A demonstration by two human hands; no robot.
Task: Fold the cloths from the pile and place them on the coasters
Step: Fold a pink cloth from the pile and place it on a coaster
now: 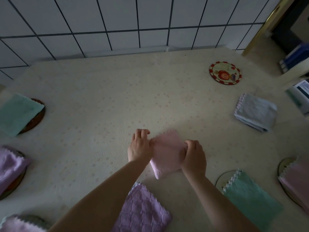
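A person's left hand (139,145) and right hand (194,156) flanked a folded pink cloth (167,153) lying on the cream flower-print table cover (103,101), near the table's front middle. The left hand's thumb pinched the cloth's left edge while its fingers curled above the cover; the right hand's fingers were curled round the right edge.

Coasters ringed the work area. A round red-rimmed coaster (225,73) with a cartoon figure lay bare at the far right, well apart from the hands. A folded pale blue cloth (255,112) sat at the right, whatever lay under it hidden. At the left, a green cloth (18,114) covered most of a dark coaster (39,114), and a lilac cloth (10,164) lay across another below it. At the near right, a second green cloth (250,196) overlapped a pale coaster (224,177), beside a pink cloth at the frame edge (297,178). A quilted purple cloth (142,210) lay between the forearms, nearest the camera. White tiled wall (117,17) backed the table.
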